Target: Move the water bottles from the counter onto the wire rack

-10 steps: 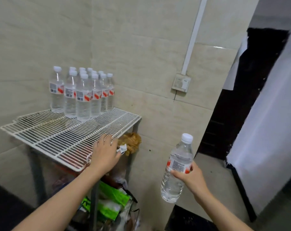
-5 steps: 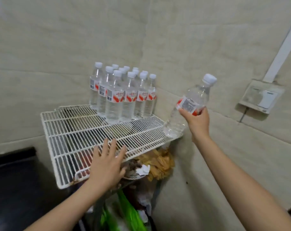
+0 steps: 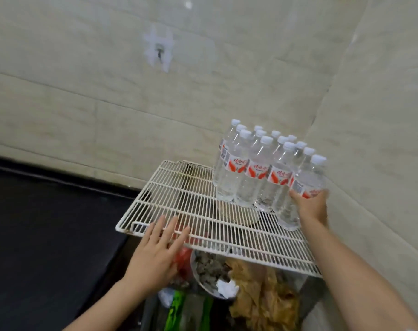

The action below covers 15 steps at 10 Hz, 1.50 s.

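Observation:
A white wire rack (image 3: 179, 201) stands in the tiled corner. Several clear water bottles (image 3: 248, 170) with white caps and red-and-white labels are grouped upright at its back right. My right hand (image 3: 310, 207) grips one more water bottle (image 3: 308, 182) around its middle, its base down on the rack at the right end of the group, against the front row. My left hand (image 3: 155, 256) rests with straight fingers on the rack's front edge and holds nothing.
Tiled walls (image 3: 107, 91) close the corner behind and to the right of the rack. Under the rack sit a bowl of scraps (image 3: 208, 271), yellowish crumpled material (image 3: 267, 297) and green packaging (image 3: 176, 309). A dark surface (image 3: 47, 235) lies to the left.
My right hand carried the bottle from mid-air beside the rack down onto it, next to the group. My left hand stayed on the front edge while the camera swung left.

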Each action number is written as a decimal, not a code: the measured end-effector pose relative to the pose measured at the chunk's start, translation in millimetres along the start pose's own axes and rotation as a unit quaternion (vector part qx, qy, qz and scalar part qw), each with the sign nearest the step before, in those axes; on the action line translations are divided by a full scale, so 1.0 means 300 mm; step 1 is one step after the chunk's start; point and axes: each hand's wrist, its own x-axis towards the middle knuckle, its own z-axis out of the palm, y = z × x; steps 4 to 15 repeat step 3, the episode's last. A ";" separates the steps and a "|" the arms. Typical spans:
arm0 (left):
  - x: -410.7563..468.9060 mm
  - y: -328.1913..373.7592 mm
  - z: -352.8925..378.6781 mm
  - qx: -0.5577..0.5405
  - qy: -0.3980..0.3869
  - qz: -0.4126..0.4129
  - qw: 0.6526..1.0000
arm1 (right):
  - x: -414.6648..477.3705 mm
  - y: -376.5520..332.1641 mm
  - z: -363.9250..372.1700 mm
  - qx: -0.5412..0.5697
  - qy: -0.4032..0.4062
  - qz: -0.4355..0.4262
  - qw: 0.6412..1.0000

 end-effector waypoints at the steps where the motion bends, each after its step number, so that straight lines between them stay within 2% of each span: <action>1: -0.003 0.020 0.000 0.015 -0.017 -0.027 0.999 | 0.027 0.010 -0.001 -0.011 0.003 -0.008 1.000; 2: -0.004 0.010 0.011 0.052 -0.035 -0.016 0.998 | 0.026 0.022 -0.011 -0.041 -0.021 0.008 0.999; 3: -0.006 0.005 0.003 0.059 -0.052 -0.006 0.997 | 0.002 0.013 -0.020 -0.021 -0.015 0.016 1.000; 15: -0.006 0.005 0.003 0.059 -0.052 -0.006 0.997 | 0.002 0.013 -0.020 -0.021 -0.015 0.016 1.000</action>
